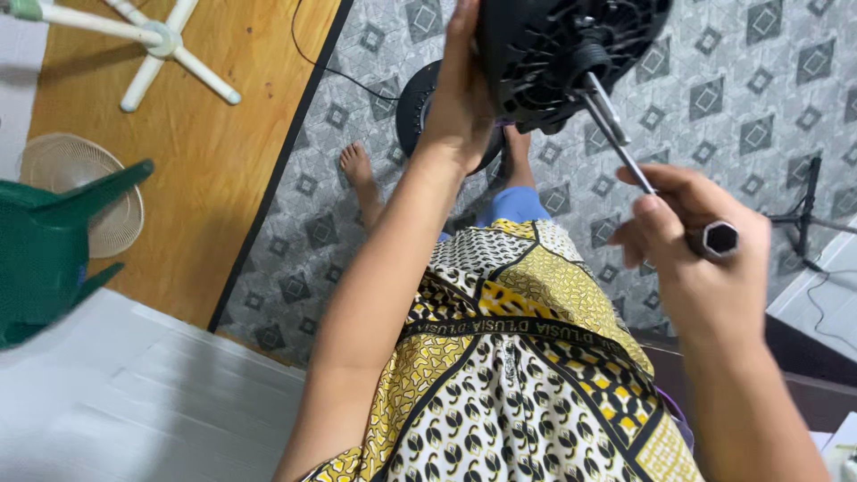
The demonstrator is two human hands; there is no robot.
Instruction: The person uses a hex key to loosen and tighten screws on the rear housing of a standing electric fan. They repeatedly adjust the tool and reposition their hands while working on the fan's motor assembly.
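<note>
Above the grey patterned floor tiles point(714, 134), the person holds up a black round plastic fan housing point(558, 54), ribbed on its underside, near the top of the view. The left hand point(460, 98) lies flat against the housing's left edge, its fingers point(462, 36) straight and pressed together along the rim. The right hand point(701, 259) is closed around the dark handle of a screwdriver point(625, 156); its fingers are curled tight, with the hexagonal handle end point(719, 238) poking out past them, and the metal shaft runs up to the hub at the housing's centre. Below, a second black round part point(415, 107) rests on the tiles beside the person's bare foot point(357, 170). On the wooden floor to the left sit a white fan grille point(76, 183) and a white cross-shaped fan base point(165, 45), with a green plastic chair point(45, 250) nearer.
</note>
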